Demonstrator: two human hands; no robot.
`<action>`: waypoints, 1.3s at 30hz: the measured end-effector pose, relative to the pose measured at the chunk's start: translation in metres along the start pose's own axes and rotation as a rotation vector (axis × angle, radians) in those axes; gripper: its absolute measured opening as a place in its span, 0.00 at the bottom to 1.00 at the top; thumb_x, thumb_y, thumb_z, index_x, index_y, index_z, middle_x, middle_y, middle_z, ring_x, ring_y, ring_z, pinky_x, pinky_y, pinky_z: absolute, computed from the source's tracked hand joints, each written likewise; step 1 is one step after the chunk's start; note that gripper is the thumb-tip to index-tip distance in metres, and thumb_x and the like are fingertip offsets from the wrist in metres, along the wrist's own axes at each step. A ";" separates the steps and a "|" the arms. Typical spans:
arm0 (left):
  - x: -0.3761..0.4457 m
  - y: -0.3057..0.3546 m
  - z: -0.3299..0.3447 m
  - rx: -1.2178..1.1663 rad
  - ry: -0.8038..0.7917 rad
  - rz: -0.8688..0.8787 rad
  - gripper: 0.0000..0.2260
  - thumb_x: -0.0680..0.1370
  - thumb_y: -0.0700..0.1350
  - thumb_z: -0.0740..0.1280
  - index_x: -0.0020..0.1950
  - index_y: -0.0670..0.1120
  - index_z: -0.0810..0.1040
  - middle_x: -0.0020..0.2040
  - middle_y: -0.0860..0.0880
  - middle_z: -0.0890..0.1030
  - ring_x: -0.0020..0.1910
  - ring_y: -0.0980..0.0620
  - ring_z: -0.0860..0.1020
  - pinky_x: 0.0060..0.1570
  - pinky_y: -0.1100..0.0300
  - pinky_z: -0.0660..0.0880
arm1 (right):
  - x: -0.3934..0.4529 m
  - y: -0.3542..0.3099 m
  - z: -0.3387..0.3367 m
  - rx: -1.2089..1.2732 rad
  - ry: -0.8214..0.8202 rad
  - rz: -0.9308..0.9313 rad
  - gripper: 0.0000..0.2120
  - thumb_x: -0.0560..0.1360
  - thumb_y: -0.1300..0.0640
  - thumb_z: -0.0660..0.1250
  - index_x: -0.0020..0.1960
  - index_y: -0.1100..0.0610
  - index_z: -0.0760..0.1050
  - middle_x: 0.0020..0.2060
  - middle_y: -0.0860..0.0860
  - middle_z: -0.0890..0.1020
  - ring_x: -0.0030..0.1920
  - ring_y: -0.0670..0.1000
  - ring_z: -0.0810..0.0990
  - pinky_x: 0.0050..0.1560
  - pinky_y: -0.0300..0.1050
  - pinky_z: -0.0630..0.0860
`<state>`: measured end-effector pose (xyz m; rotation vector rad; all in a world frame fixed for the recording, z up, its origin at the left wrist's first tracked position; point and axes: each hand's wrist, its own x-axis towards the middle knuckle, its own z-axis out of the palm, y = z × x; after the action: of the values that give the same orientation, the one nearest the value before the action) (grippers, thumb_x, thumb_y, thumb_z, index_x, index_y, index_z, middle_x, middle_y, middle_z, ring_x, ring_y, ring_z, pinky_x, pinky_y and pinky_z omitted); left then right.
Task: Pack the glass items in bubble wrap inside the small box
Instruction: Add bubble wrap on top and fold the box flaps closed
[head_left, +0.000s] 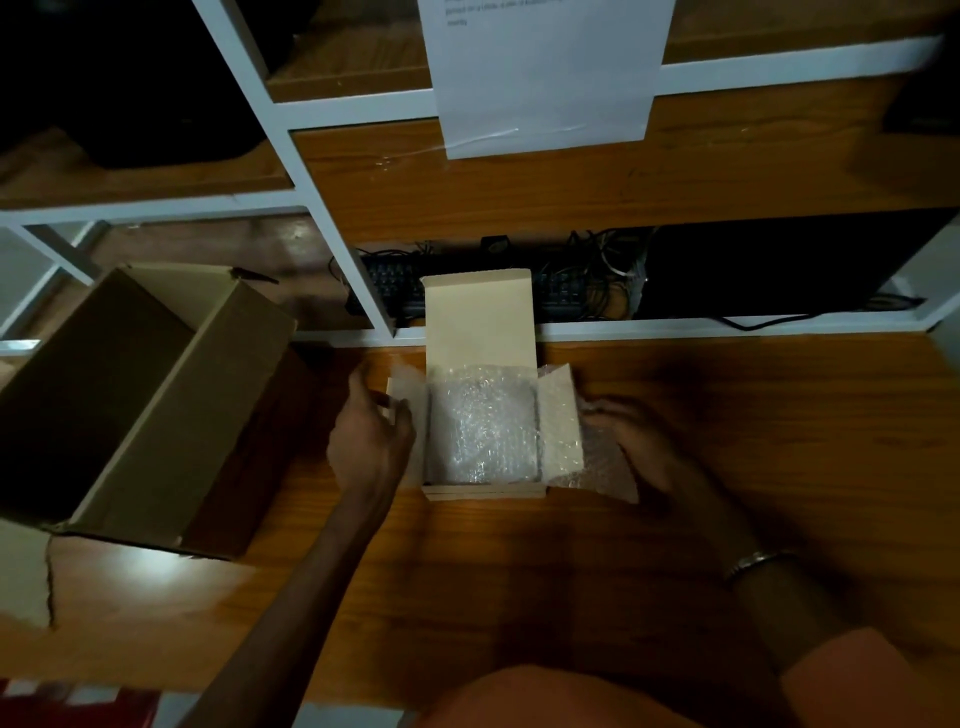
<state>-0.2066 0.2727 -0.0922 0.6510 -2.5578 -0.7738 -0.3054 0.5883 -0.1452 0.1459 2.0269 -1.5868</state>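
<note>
A small beige box (483, 491) stands open on the wooden table, its lid flap upright at the back. Bubble wrap (483, 421) fills its inside and spills over both sides; whatever lies under the wrap is hidden. My left hand (369, 431) is at the box's left flap, fingers curled against the flap and the wrap's edge. My right hand (639, 441) is at the right side, fingers touching the overhanging bubble wrap next to the right flap. No glass item is plainly visible.
A large open cardboard box (130, 405) stands at the left of the table (727, 395). Behind runs a white-framed shelf (322, 197) with a keyboard (395, 291) and cables below, and a white paper sheet (545, 73) hanging above. The picture is dim.
</note>
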 end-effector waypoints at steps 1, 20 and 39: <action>-0.001 0.008 0.000 -0.039 -0.017 0.029 0.27 0.82 0.48 0.71 0.79 0.46 0.67 0.52 0.51 0.85 0.39 0.50 0.84 0.35 0.54 0.79 | -0.001 -0.002 -0.002 -0.049 0.029 -0.002 0.07 0.80 0.51 0.72 0.56 0.52 0.83 0.54 0.53 0.86 0.58 0.60 0.84 0.63 0.59 0.79; -0.005 0.029 0.027 -0.480 -0.479 -0.262 0.29 0.87 0.67 0.50 0.68 0.50 0.80 0.61 0.48 0.85 0.55 0.51 0.85 0.62 0.46 0.81 | -0.025 -0.135 0.089 -0.131 -0.208 -0.286 0.27 0.72 0.67 0.78 0.67 0.52 0.75 0.64 0.54 0.76 0.64 0.53 0.78 0.53 0.56 0.86; -0.019 0.001 0.026 -0.135 -0.425 -0.012 0.28 0.79 0.46 0.77 0.76 0.49 0.70 0.57 0.49 0.87 0.49 0.50 0.86 0.44 0.44 0.86 | -0.013 -0.082 0.057 -1.020 -0.105 -0.489 0.41 0.71 0.49 0.81 0.79 0.45 0.67 0.76 0.51 0.67 0.77 0.55 0.63 0.73 0.55 0.65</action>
<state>-0.2041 0.2944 -0.1157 0.5018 -2.8413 -1.1862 -0.3080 0.5151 -0.0763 -0.8360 2.6293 -0.5731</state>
